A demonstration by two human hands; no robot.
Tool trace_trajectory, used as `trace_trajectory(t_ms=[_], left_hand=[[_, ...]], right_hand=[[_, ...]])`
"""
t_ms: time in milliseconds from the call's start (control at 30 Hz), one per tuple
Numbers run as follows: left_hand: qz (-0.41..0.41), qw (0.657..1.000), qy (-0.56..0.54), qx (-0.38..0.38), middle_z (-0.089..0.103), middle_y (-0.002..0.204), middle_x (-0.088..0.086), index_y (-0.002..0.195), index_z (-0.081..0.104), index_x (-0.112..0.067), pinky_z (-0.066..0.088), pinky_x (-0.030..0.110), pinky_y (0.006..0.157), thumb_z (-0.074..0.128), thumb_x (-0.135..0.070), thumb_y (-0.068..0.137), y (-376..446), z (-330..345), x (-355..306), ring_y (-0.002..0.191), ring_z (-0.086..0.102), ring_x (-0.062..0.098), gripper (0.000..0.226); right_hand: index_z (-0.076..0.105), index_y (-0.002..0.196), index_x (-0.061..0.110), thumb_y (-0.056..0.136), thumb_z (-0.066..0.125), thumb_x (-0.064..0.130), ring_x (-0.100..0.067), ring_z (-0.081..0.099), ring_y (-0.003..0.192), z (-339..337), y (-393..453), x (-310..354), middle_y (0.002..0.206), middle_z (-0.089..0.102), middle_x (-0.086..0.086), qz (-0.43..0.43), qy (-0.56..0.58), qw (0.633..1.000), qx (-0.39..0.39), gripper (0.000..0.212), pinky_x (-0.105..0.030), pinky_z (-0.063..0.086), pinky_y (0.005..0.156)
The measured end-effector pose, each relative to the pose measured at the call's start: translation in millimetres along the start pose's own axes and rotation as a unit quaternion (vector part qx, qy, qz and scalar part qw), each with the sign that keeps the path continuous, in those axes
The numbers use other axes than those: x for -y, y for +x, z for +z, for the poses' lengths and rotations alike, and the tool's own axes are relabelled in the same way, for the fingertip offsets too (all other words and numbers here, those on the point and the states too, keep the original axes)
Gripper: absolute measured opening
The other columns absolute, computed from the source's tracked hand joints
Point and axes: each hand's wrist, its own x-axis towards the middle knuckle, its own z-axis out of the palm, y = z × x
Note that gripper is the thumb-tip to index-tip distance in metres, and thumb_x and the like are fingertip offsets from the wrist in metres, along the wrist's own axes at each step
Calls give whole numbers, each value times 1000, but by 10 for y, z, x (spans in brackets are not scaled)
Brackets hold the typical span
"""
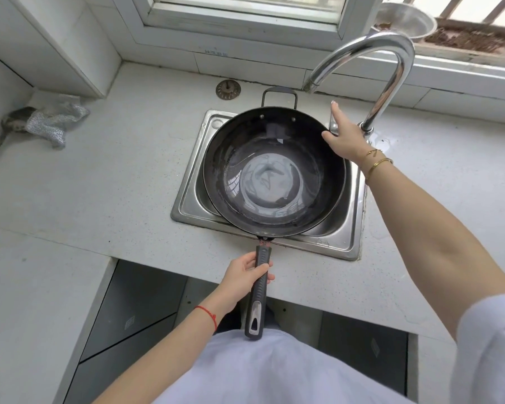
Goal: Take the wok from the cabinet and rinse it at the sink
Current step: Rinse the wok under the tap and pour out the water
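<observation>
Wok [274, 173] sits across the sink [350, 228] under the faucet [391, 71], left hand [246, 279] gripping its handle [258, 290] to steady it, right hand [346, 138] reaching open-fingered toward the tap lever.

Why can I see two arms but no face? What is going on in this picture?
The camera sits on a person's head and looks down, so you see only their arms. The left hand grips the long handle of a black wok. The wok rests over a metal sink, with a little water in it. The right hand reaches to the base of the tap, perhaps to its lever; no water is running. On the counter lie a silvery cloth and a round sink strainer.
</observation>
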Motion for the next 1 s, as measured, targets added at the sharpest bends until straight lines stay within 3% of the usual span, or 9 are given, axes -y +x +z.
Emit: trace_trajectory(t_ms=[33, 100, 133, 200, 267, 467, 767, 867, 1000], left_hand=[[-1, 1000, 2, 0, 70, 118, 7, 123, 60, -13, 53, 14, 60, 58, -9, 97, 1, -2, -3, 80, 75, 11, 26], [-2, 1000, 2, -2, 70, 118, 6, 126, 59, -12, 53, 15, 61, 59, -9, 97, 0, -1, -1, 82, 75, 12, 29], [-2, 1000, 1, -3, 70, 118, 6, 127, 58, -12, 54, 16, 62, 59, -9, 97, -3, 1, 0, 83, 75, 13, 31], [-2, 1000, 3, -4, 70, 118, 6, 129, 57, -11, 55, 17, 65, 59, -9, 97, -6, 4, 1, 85, 75, 14, 32], [-1, 1000, 4, -5, 70, 118, 6, 129, 57, -11, 55, 18, 66, 59, -10, 96, -6, 6, 7, 87, 75, 15, 33], [-2, 1000, 3, -13, 70, 118, 5, 130, 57, -12, 55, 17, 66, 59, -10, 96, -11, 9, 14, 85, 75, 13, 34], [3, 1000, 6, -15, 71, 116, 5, 127, 57, -13, 56, 17, 64, 61, -10, 95, -6, 1, 39, 83, 76, 14, 33], [9, 1000, 14, -10, 71, 116, 6, 125, 58, -13, 57, 21, 70, 62, -11, 95, 6, -16, 58, 86, 76, 16, 31], [30, 998, 62, -7, 73, 114, 7, 122, 63, -7, 57, 30, 87, 66, -12, 93, 21, -61, 43, 99, 73, 19, 30]], right_hand=[[10, 159, 14, 100, 45, 10, -12, 52, 127, -3, 7, -10, 158, 33, -6, 3, -2, 1000, 2, 69, -36, 26, 117], [11, 159, 17, 99, 39, 6, 9, 43, 82, -2, 29, -38, 152, 41, -9, 9, 3, 1000, 2, 67, -36, 38, 104], [11, 159, 17, 99, 38, 6, 7, 42, 77, -2, 36, -38, 156, 38, -10, 12, 5, 1000, 1, 67, -35, 40, 101], [11, 159, 18, 100, 40, 8, -12, 56, 101, -4, 42, -31, 163, 28, -8, 11, 0, 1000, 0, 66, -35, 36, 108], [12, 159, 17, 101, 43, 10, -25, 46, 133, 1, 53, -26, 165, 21, -5, 8, 7, 1000, -1, 66, -36, 28, 119], [14, 159, 16, 102, 45, 13, -26, 26, 149, -17, 62, -69, 166, 18, -5, 6, 25, 1000, 3, 65, -38, 22, 123], [41, 148, 7, 101, 50, 15, -29, 46, 137, 208, -524, -63, 147, 51, -14, 21, 43, 994, -100, 49, -26, 30, 109], [50, 140, 4, 100, 51, 16, -26, 51, 131, 426, -1029, -71, 140, 57, -13, 8, 14, 991, -129, 42, -34, 37, 112], [62, 117, 8, 98, 57, 20, -19, 60, 103, 898, -1824, 33, 110, 67, -7, -15, -16, 985, -170, 23, -36, 54, 91]])
